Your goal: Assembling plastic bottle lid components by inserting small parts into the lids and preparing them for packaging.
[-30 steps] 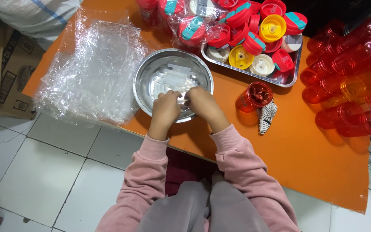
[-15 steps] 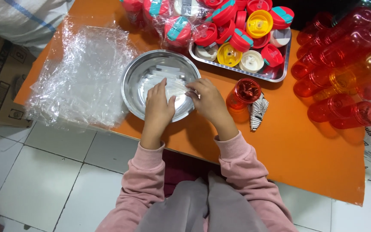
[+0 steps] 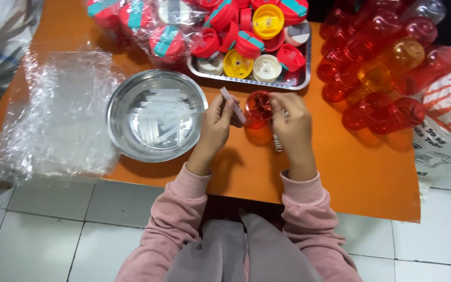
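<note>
Pinching a small pale strip (image 3: 233,104) between thumb and fingers, the left hand (image 3: 216,122) holds it just beside the mouth of a red transparent cup (image 3: 259,108) — the right hand (image 3: 292,124) is closed around that cup from the other side, on the orange table (image 3: 340,172). Left of the left hand sits a steel bowl (image 3: 126,143) of clear strips, with crumpled clear plastic (image 3: 53,115) beyond it. Past the hands lies a metal tray (image 3: 298,82) of coloured lids; red bottles (image 3: 382,68) pile up right of the right hand.

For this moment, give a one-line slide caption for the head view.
Left hand holds a small white strip beside a red cup steadied by the right hand.
</note>
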